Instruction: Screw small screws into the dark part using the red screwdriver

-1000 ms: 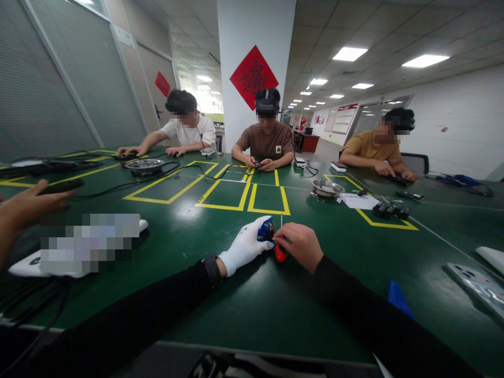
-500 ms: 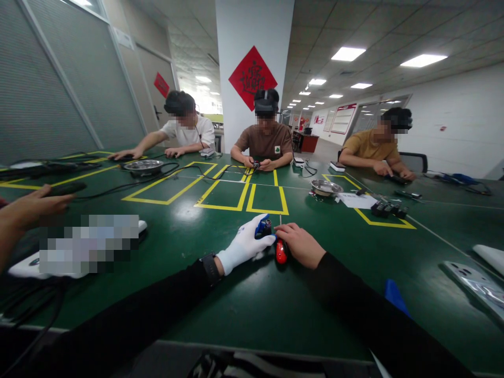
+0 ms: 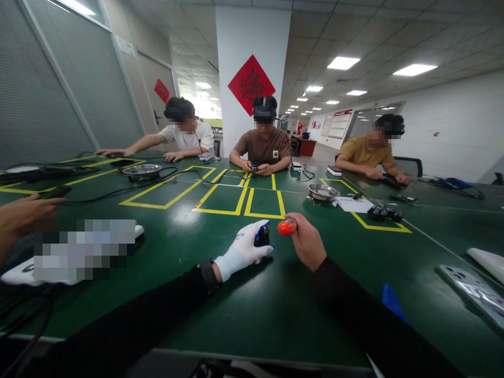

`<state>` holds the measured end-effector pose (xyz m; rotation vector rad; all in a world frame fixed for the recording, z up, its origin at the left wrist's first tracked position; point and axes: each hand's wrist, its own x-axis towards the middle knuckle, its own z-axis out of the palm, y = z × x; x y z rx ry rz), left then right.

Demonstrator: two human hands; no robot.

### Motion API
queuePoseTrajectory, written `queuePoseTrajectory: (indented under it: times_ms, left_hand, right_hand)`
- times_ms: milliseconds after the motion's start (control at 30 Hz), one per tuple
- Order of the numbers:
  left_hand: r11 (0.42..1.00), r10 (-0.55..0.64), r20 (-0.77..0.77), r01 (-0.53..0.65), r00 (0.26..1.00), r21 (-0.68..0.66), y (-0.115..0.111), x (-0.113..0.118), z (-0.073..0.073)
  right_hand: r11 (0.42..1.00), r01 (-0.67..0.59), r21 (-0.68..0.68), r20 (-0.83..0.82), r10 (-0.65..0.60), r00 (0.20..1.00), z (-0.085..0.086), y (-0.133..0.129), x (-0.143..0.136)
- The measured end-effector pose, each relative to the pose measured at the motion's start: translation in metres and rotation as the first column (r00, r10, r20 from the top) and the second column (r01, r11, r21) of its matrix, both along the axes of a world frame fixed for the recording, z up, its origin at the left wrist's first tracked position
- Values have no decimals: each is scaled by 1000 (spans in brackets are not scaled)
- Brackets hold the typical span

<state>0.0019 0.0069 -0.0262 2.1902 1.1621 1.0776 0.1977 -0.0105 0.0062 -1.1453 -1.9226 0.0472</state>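
Observation:
My left hand (image 3: 246,244), in a white glove with blue on the fingers, is closed around a small black part (image 3: 264,235) with a shiny top. It rests low over the green table (image 3: 252,320). Just to its right, my bare right hand (image 3: 308,239) grips a screwdriver (image 3: 287,227) by its red handle. The rounded handle end faces me, and the shaft is hidden from view. A gap separates the screwdriver from the black part.
Yellow tape outlines (image 3: 262,215) mark the table ahead. To the right are a metal bowl (image 3: 323,191), white paper (image 3: 353,204), black blocks (image 3: 385,212), a blue item (image 3: 392,303) and a phone (image 3: 472,294). A co-worker's hand (image 3: 29,212) is at left; three people sit opposite.
My right hand has lifted the screwdriver off the table and turned it so its handle end faces me. My left hand still holds the black part in nearly the same place.

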Motion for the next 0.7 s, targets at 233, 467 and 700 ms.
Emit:
queuePoseTrajectory:
  times_ms: [233, 467, 700]
  left_hand:
    - [998, -52, -33, 53, 998, 28, 1, -2, 2]
    - [998, -58, -73, 58, 996, 2, -2, -3, 6]
    - [995, -96, -42, 96, 994, -2, -3, -2, 8]
  right_hand:
    - [975, -213, -59, -601, 136, 787, -1, -20, -12]
    - [873, -487, 31, -696, 369, 616, -1, -24, -22]
    - [869, -494, -28, -651, 360, 668, -4, -24, -23]
